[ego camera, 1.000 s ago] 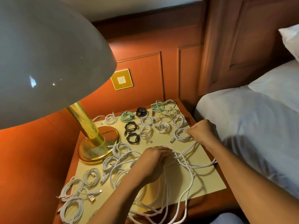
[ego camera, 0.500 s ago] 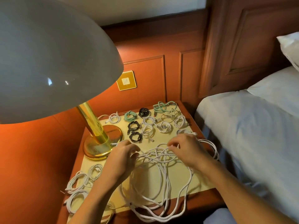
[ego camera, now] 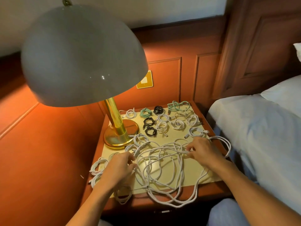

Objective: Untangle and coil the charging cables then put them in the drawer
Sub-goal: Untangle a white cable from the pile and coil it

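A tangle of white charging cables [ego camera: 162,168] sprawls across the lower middle of the frame, on a pale yellow mat [ego camera: 192,170] that covers a wooden nightstand [ego camera: 216,188]. Several of its loops spill over the nightstand's near edge, and a few more arc out past the right edge of the mat.

The left hand [ego camera: 120,167] sits at the tangle's left side with its fingers curled onto the strands there, gripping them. The right hand [ego camera: 203,150] is at the tangle's upper right, thumb and fingertips pinching a strand.

Left of the left hand, a few coiled white cables [ego camera: 99,165] lie near the mat's lower left corner. Towards the top of the mat are many small finished coils: white coils [ego camera: 162,126], black coils [ego camera: 149,122], a mint-green coil [ego camera: 145,111] and a looser mint-green bundle [ego camera: 175,106] at the rear. One more white coil [ego camera: 196,131] lies just above the right hand.

A brass lamp base [ego camera: 118,137] stands on the mat's upper left corner, and its grey dome shade [ego camera: 81,57] fills the upper left of the frame. Behind it, a gold wall plate [ego camera: 145,80] is set into the reddish wood panelling [ego camera: 166,70]; any marking on it is too blurred to read. A bed with white sheets [ego camera: 260,136] and a pillow [ego camera: 285,98] take up the right side.
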The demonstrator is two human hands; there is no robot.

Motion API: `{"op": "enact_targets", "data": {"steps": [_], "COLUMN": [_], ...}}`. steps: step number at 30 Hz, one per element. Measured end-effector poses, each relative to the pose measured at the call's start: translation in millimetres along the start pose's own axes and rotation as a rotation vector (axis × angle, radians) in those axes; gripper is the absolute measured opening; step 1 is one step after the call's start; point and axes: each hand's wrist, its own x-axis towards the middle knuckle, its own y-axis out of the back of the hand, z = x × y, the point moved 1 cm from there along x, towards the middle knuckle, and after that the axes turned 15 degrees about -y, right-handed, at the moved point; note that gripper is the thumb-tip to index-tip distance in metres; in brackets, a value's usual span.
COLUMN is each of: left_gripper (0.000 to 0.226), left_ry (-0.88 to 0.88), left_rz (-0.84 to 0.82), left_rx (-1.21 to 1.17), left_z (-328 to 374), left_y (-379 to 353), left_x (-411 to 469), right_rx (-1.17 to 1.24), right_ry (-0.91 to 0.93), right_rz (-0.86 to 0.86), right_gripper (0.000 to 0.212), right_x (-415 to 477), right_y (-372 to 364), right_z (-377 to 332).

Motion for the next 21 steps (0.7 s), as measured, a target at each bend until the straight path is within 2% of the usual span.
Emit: {"op": "enact_targets", "data": {"steps": [4, 7, 10, 13, 16, 19, 21], "left_gripper": [0.020, 0.021, 0.028, 0.041, 0.030, 0.017, 0.015], "left_ry": [0.006, -0.049, -0.123, -0.143, -0.163, -0.163, -0.168], "left_rz": [0.021, -0.008, -0.115, -0.110, -0.136, -0.140, -0.164], "left_rx": [-0.063, -0.046, -0.035, -0.049, -0.004, 0.020, 0.021], "left_z": [-3, -3, 1, 2, 3, 2, -1], "left_y": [1, 2, 0, -3, -4, -3, -2], "left_x": [-3, -4, -4, -5, -6, -6, -8], "right_rx": [-0.075, -0.148, -0.043, 0.097, 0.033, -0.116, -0.128], "right_ry": [-0.101, -0.142, -0.014, 0.192, 0.342, 0.344, 0.311], "right_rz": [0.047, 0.090, 0.093, 0.017, -0.056, -0.035, -0.017], "right_gripper": [0.002, 0.011, 0.029, 0.033, 0.041, 0.030, 0.021], "right_x": [-1, -4, -12, -28, -43, -40, -36], "right_y": [11, 14, 14, 6, -14, -34, -37], "right_z": [15, 20, 1, -39, -72, -73, -63]}}
